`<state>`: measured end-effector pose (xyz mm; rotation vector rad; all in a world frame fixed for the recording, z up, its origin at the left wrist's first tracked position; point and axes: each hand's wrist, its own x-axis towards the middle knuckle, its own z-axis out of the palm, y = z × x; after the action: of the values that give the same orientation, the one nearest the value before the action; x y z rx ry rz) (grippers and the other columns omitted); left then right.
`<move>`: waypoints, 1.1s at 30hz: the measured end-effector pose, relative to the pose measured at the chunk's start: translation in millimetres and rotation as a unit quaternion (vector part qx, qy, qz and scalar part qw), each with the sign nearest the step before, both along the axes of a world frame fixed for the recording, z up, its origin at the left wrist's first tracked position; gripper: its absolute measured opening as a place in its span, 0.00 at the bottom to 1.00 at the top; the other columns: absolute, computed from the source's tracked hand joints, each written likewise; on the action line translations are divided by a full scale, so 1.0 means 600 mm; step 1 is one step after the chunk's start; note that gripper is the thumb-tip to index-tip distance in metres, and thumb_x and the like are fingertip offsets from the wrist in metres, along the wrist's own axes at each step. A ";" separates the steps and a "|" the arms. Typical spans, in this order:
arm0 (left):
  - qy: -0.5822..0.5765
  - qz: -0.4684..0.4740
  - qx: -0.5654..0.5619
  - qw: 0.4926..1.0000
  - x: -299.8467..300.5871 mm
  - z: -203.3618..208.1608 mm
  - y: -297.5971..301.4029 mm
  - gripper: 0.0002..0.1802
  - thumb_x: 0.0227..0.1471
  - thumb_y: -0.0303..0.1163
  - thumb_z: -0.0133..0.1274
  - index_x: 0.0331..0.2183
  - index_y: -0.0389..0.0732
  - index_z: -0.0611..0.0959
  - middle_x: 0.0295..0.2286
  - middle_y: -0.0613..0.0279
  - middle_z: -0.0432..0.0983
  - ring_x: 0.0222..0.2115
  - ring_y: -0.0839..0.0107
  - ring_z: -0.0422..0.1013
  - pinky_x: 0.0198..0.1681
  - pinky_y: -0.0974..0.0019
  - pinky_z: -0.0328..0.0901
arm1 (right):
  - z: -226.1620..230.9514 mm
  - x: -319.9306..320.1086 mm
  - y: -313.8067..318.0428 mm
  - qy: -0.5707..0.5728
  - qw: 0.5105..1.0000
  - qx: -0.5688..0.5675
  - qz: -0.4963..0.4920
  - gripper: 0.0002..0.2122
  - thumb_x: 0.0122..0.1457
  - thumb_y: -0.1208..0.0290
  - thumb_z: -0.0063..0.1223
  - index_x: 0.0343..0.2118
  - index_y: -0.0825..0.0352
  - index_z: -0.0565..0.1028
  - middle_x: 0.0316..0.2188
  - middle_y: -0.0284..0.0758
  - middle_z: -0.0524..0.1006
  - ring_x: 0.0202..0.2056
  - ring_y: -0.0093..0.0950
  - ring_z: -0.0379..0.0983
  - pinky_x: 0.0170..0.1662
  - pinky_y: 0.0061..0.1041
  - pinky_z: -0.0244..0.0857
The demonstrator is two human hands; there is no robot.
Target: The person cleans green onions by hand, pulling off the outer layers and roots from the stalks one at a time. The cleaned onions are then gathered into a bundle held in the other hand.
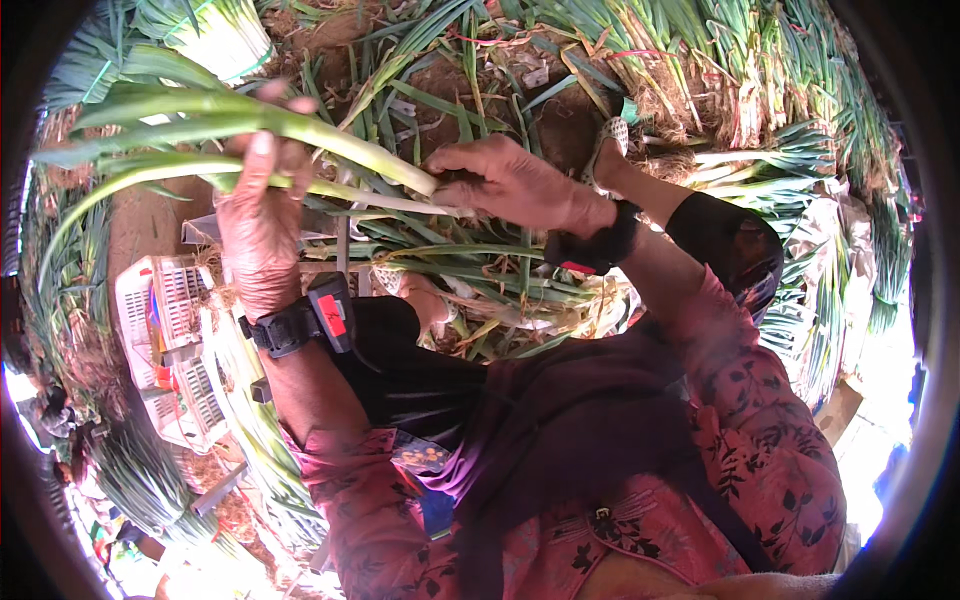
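Observation:
Thick green onions [345, 145] lie across the space in front of me, leaves fanning to the left and pale ends to the right. Around their green middle, my left hand [262, 225] is closed, thumb on top; some of its fingertips are blurred. My right hand [515, 185] has its fingers bent and pinched at the pale lower ends, partly hiding the tips. Both wrists wear black straps. Below the held stalks, loose green onions and trimmed leaves [490, 280] litter the ground by my feet.
Left of my knees stands a pale plastic crate [165, 300], with green onions [245, 400] lying beside it. A tied bundle [220, 40] sits at the far left. Rooted green onions [740, 80] are heaped at the far right, with more bundles [815, 310] along the right side.

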<state>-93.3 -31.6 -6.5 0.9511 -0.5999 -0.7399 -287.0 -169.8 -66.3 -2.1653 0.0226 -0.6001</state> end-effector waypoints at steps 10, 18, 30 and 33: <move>-0.068 -0.140 0.058 0.986 -0.031 0.001 -0.009 0.21 0.56 0.40 0.50 0.44 0.32 0.74 0.35 0.50 0.76 0.33 0.71 0.71 0.36 0.72 0.65 | 0.045 -0.011 -0.006 0.084 0.984 0.138 0.073 0.10 0.49 0.71 0.63 0.27 0.70 0.73 0.20 0.34 0.74 0.20 0.22 0.72 0.24 0.23 0.65; -0.062 -0.140 0.081 0.985 -0.030 -0.003 -0.016 0.20 0.57 0.38 0.49 0.44 0.32 0.74 0.36 0.50 0.76 0.33 0.70 0.72 0.37 0.70 0.66 | 0.035 -0.013 -0.011 0.011 0.997 0.052 0.064 0.12 0.47 0.69 0.64 0.25 0.68 0.70 0.19 0.34 0.71 0.21 0.29 0.69 0.26 0.26 0.62; -0.041 -0.004 0.090 0.995 -0.039 -0.043 -0.045 0.11 0.49 0.29 0.58 0.36 0.38 0.76 0.29 0.55 0.78 0.23 0.73 0.72 0.24 0.73 0.66 | 0.014 -0.024 0.014 0.027 0.995 -0.077 -0.062 0.09 0.49 0.70 0.58 0.30 0.68 0.71 0.26 0.39 0.72 0.30 0.38 0.72 0.32 0.32 0.66; -0.048 0.052 0.081 0.994 -0.034 -0.044 -0.050 0.11 0.47 0.26 0.61 0.33 0.40 0.76 0.26 0.60 0.77 0.21 0.74 0.72 0.22 0.74 0.66 | 0.008 -0.023 0.021 0.006 0.992 -0.070 -0.101 0.10 0.47 0.72 0.57 0.32 0.68 0.72 0.28 0.39 0.72 0.31 0.39 0.71 0.31 0.32 0.67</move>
<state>-114.0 -61.4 -32.6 1.1633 -0.5758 -0.6599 -300.8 -157.5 -61.7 -2.3187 0.2129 -0.7227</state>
